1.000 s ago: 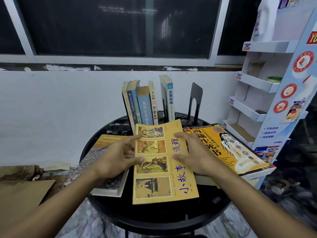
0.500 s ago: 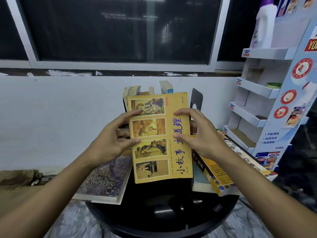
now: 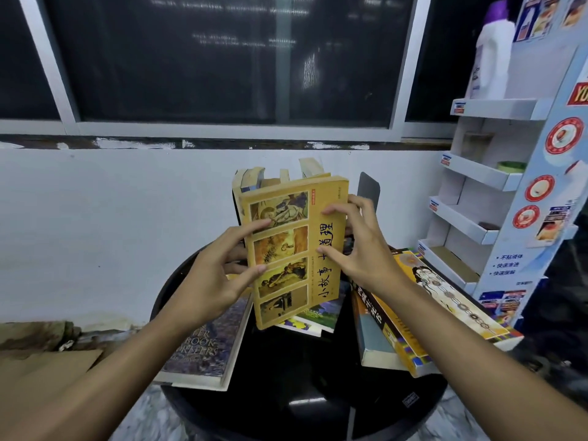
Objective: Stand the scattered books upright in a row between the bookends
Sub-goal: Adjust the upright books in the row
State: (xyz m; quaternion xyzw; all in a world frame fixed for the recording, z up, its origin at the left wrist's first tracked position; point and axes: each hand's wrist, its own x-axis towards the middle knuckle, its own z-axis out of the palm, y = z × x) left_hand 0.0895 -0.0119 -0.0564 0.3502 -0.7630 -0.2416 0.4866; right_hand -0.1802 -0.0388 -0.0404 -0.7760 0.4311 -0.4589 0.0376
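- While both hands grip it, the yellow book (image 3: 296,249) stands nearly upright in the air over the table, front cover toward the camera, top tipped a little to the left.
- Left hand (image 3: 210,281) clamps the book's left edge: thumb and forefinger press on the cover pictures, and the other fingers curl behind.
- Right hand (image 3: 359,253) holds the right edge, with the thumb and one fingertip on the cover beside the blue lettering and the rest wrapped round the back.
- Just behind the held book, a row of upright books (image 3: 251,178) shows only its top edges.
- To the right of that row stands a dark bookend (image 3: 369,192), its upright plate showing just past the right hand's fingers.
- Below the yellow book's lower edge lies a colourful book (image 3: 315,316), flat; whether the two touch cannot be told.
- A purple-covered book (image 3: 200,351) lies flat at the left, overhanging the rim of the round black table (image 3: 286,393).
- At the right, an orange book (image 3: 439,300) lies aslant on a grey-blue book (image 3: 372,342), both under the right forearm.
- Farther right stands a white cardboard display shelf (image 3: 477,173), with a white bottle (image 3: 490,52) on its top tier.
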